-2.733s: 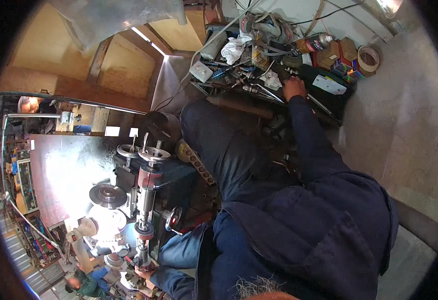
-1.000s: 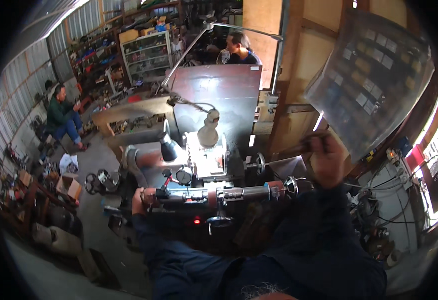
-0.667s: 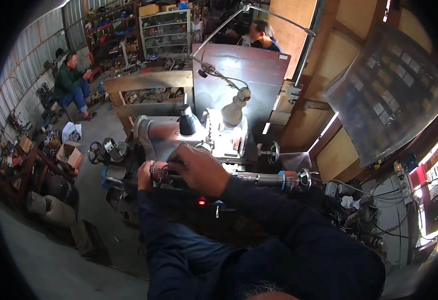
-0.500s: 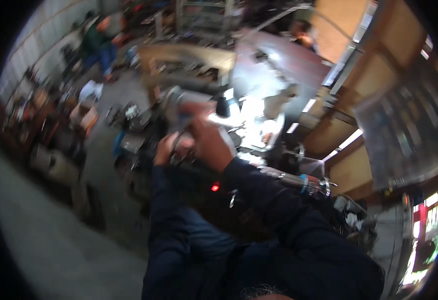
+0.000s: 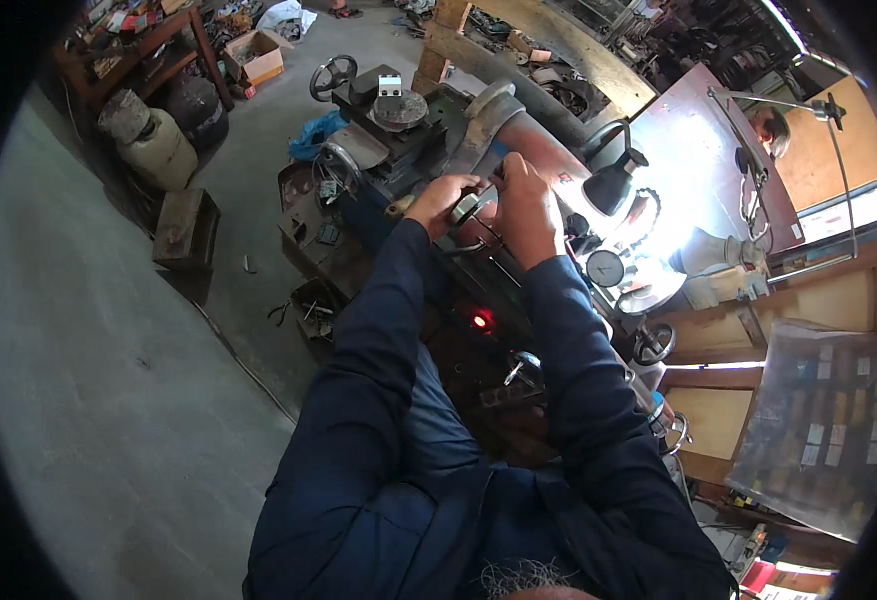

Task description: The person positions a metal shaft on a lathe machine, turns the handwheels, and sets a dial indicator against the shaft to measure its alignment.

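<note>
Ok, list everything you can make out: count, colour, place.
Small compact piece: 1, pale and dark, above centre
Round dial gauge: 1, white-faced, right of centre
Conical lamp: 1, black, upper right
Small indicator light: 1, red, centre
Large flat panel: 1, reddish-grey, upper right
Open cardboard box: 1, brown, upper left
Plastic jug: 1, cream, upper left
Pocketed plastic sheet: 1, translucent, lower right
Loose clutter: uncountable, mixed, along top
Left hand: 1, bare, above centre
Right hand: 1, bare, above centre
</note>
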